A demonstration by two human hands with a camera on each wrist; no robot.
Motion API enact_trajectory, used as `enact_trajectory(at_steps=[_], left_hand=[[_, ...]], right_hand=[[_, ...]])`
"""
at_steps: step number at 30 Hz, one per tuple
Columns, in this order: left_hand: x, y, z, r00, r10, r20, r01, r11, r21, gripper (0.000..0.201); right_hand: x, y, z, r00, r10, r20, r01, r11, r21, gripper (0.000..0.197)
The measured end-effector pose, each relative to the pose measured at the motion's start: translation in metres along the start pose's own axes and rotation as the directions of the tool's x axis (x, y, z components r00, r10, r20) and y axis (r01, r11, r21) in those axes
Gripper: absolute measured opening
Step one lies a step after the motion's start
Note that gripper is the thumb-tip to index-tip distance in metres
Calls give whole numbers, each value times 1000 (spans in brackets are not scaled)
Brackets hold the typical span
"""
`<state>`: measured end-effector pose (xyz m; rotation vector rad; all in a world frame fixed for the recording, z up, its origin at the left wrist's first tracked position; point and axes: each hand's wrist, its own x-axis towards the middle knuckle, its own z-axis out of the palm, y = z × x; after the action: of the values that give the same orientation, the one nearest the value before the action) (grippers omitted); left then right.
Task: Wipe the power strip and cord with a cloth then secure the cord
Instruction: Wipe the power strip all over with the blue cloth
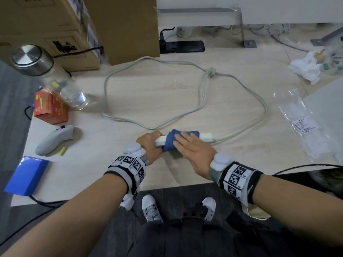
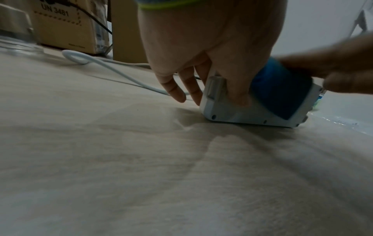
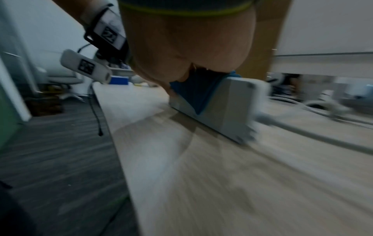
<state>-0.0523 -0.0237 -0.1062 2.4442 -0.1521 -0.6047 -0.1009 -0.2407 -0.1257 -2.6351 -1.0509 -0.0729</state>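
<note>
A white power strip (image 1: 206, 136) lies near the table's front edge, with a blue cloth (image 1: 169, 140) draped over its middle. My left hand (image 1: 154, 142) grips the strip's left end, thumb on the near side and fingers behind it (image 2: 240, 89). My right hand (image 1: 184, 139) lies flat on the cloth with straight fingers and presses it onto the strip. In the right wrist view the cloth (image 3: 197, 95) hangs down the strip's side (image 3: 232, 110). The grey cord (image 1: 201, 93) leaves the strip's right end and loops over the table, bound by a tie (image 1: 210, 71).
Cardboard boxes (image 1: 55, 25) stand at the back left, with a steel-lidded glass bottle (image 1: 46, 75), a red box (image 1: 50, 108), a grey controller (image 1: 55, 141) and a blue box (image 1: 26, 175) along the left. A black power strip (image 1: 183, 46) lies behind. A clear plastic bag (image 1: 304, 125) lies right.
</note>
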Motion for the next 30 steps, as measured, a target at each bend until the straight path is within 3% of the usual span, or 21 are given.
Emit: enact_trajectory(at_steps=[5,11,16,21,25,30], left_hand=[[4,-2,2,999,-53,-5,53,998,46,33],[-1,-7,0,999,34,-9,-34,999,4,32],[1,-8,4,997,63,-35,-63,998,11,35],[2,-7,7,997,48,-59,-48,999,-1,28],[3,-6,7,998,52,-32,-50,998,45,21],[0,-6,5,995,80,-67,-77,996,46,30]], right_hand=[[43,-24,6,999,-24,49,19,993,115,67],[-1,34,-30,995,90,-32,-87,994,72,45],[-16,43,-39,987,154,-46,-157,986,-49,57],[24,8,-9,996,74,-55,-71,996,58,48],[59,-20,-9,997,59,53,-65,991,115,49],[9,25,-22,997,73,-12,-71,993,93,43]])
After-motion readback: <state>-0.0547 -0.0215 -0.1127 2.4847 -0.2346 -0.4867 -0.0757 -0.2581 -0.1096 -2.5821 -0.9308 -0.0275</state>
